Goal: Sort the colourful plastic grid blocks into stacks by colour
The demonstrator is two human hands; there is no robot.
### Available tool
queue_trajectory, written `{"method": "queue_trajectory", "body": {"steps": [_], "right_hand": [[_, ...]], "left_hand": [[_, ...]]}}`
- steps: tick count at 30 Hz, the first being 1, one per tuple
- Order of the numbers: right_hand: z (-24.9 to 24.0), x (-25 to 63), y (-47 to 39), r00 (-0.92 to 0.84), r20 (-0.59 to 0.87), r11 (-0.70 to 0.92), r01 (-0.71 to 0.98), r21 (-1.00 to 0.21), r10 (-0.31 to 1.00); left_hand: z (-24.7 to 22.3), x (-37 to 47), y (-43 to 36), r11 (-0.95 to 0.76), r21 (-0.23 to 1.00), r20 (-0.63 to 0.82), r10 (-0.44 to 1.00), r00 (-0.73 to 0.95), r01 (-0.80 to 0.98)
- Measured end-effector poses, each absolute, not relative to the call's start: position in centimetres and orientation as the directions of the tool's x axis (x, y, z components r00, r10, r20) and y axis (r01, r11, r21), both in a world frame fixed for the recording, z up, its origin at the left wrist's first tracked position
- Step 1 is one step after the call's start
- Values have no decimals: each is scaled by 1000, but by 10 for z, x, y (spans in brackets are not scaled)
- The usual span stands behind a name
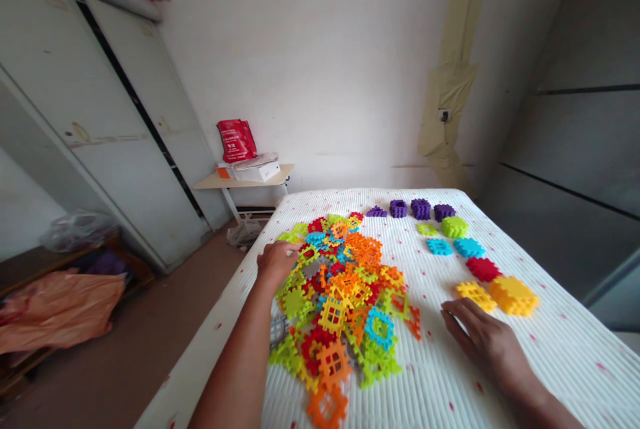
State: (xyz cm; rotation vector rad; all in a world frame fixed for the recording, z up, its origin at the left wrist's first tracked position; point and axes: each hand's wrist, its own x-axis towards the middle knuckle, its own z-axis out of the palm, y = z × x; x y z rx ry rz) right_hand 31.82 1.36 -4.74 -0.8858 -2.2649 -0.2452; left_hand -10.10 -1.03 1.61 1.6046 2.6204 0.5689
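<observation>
A heap of interlocking plastic tiles (333, 316) in orange, yellow, green, red and blue covers the middle of the bed-like surface. My left hand (277, 262) is at the heap's left edge, fingers reaching over the tiles and partly hidden; no held tile is visible. On the right, my right hand (483, 336) rests low over the white cover, fingers apart and holding nothing I can see. Just beyond it lie a yellow window tile (475, 295) and a stack of yellow tiles (514, 295). A red stack (484, 270) sits behind them.
Farther back are blue tiles (469, 247), green tiles (455, 227) and a row of purple tiles (421, 208). The quilted white cover (425, 389) has red specks. A small table (280, 176) with a red bag (237, 140) stands by the wall, near grey cabinets (100, 129).
</observation>
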Motion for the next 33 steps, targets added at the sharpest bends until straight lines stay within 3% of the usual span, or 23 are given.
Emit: {"method": "queue_trajectory", "body": {"steps": [7,13,21,27,30,33], "right_hand": [[-52,319,15,-524,644,742,663,-103,557],[-50,319,14,-518,623,741,653,-155,586],[-47,317,12,-504,636,744,646,-172,585],[-49,318,13,-519,617,741,653,-161,591],[-49,318,13,-526,612,744,648,-161,591],[-49,318,12,-535,607,753,635,-169,587]], "left_hand": [[0,-102,16,435,354,0,885,-465,828],[-5,-102,12,342,480,44,910,-412,808],[8,-97,8,83,726,134,957,-258,683],[5,-75,1,-58,813,141,985,-100,579],[6,-73,0,-66,825,180,972,-151,561],[12,-84,8,-39,820,261,914,-312,572]]}}
